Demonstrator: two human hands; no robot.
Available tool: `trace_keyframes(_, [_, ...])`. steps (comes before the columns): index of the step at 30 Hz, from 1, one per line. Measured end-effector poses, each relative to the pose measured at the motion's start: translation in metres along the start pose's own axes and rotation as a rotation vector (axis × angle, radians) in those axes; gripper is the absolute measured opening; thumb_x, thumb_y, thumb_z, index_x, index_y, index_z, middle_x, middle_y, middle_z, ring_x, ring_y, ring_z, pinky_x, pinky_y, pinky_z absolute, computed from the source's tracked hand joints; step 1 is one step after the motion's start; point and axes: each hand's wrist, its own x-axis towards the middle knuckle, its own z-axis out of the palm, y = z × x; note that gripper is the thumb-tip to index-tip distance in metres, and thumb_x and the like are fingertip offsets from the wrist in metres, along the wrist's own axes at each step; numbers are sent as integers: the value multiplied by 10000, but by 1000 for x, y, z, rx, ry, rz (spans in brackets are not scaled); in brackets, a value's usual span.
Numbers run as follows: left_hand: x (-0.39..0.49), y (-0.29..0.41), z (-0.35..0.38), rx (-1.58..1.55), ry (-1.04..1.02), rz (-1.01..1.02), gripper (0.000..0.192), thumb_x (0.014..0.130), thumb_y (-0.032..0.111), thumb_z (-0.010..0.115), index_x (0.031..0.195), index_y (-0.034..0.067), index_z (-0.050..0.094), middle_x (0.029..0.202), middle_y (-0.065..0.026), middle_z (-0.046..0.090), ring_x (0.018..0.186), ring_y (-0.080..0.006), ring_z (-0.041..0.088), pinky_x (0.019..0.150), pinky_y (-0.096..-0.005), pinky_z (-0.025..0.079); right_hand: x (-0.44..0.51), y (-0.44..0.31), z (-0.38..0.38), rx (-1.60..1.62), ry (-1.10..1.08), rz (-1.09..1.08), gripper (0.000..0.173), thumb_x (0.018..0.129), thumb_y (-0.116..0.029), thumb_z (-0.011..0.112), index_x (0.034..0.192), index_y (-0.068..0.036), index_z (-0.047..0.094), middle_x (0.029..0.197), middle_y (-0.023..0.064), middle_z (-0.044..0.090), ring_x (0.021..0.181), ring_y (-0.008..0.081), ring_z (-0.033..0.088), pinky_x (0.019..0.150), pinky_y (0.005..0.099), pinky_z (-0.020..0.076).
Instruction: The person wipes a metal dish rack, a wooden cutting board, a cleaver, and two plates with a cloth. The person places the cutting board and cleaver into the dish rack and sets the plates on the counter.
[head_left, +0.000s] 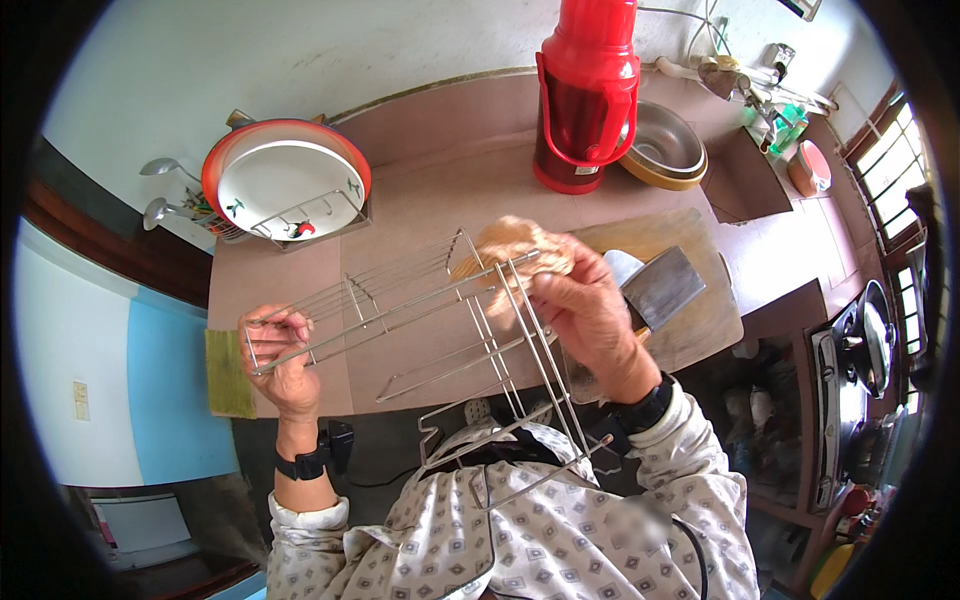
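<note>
A metal wire rack (420, 300) is held up between my two hands, over the front of the tiled counter (442, 195). My left hand (281, 360) grips its narrow left end, fingers around the wires. In my right hand (592, 315) is a crumpled tan cloth (517, 255), pressed against the rack's wires near its right upper part. The rack's lower right part hangs in front of my patterned shirt. Beyond my right hand, a cleaver (664, 289) lies on a wooden cutting board (705, 322), its handle partly hidden by the hand.
A red thermos flask (585, 105) stands at the back beside stacked metal basins (664, 142). At the left, a white enamel basin (292, 180) leans in a rack near a utensil holder with ladles (169, 166). A sink (742, 180) and gas stove (832, 405) are at the right.
</note>
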Motion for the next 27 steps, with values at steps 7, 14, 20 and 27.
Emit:
trace_keyframes(7, [2,1,5,6,-10,-12,370,750,26,657,1104,-11,556,890,-102,624,754,-149,580,770,-314,544,-1,-36,8,-487,-131,-32,253,966,-84,682,1197,8,638,960,37,704,783,90,641,695,226,526])
trace_keyframes(14, [3,0,6,30,-10,-33,397,713,10,644,1101,-13,566,881,-109,642,749,-153,592,791,-320,554,3,-29,28,-733,65,-55,48,963,-42,630,974,-22,672,805,-32,657,751,18,554,663,211,467])
trace_keyframes(20, [3,1,1,55,41,-5,385,750,4,652,1124,-20,562,842,-101,639,757,-156,598,793,-338,559,1,-32,23,-393,167,-121,126,1008,-138,631,1080,-47,679,847,-27,688,656,6,545,560,180,425])
trace_keyframes(27, [7,1,-6,33,4,25,357,780,-41,607,1132,-31,553,867,-117,628,777,-174,600,809,-375,561,-29,-39,29,-704,-116,199,180,1019,-208,639,1001,-31,667,785,-11,667,635,34,571,552,210,458])
